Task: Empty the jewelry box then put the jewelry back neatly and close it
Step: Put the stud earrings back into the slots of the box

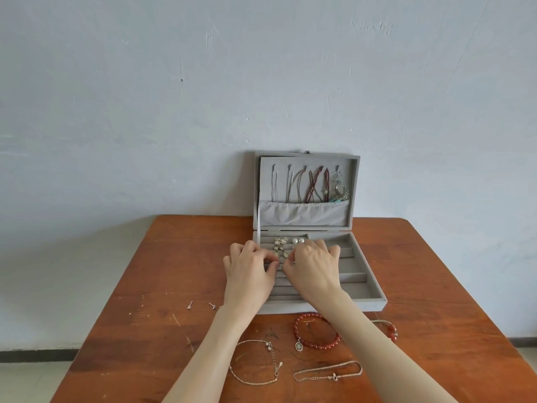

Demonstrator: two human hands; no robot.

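Two hands (283, 266) pinch, seemingly, earrings (281, 251) | grey velvet jewelry box (369, 298) ridged

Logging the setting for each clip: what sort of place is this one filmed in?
Probably a plain room in a home, though nothing settles it. A worn wooden table stands against a scuffed, pale painted wall, with an open grey jewelry box on it and bracelets laid out, such as the red bead bracelet.
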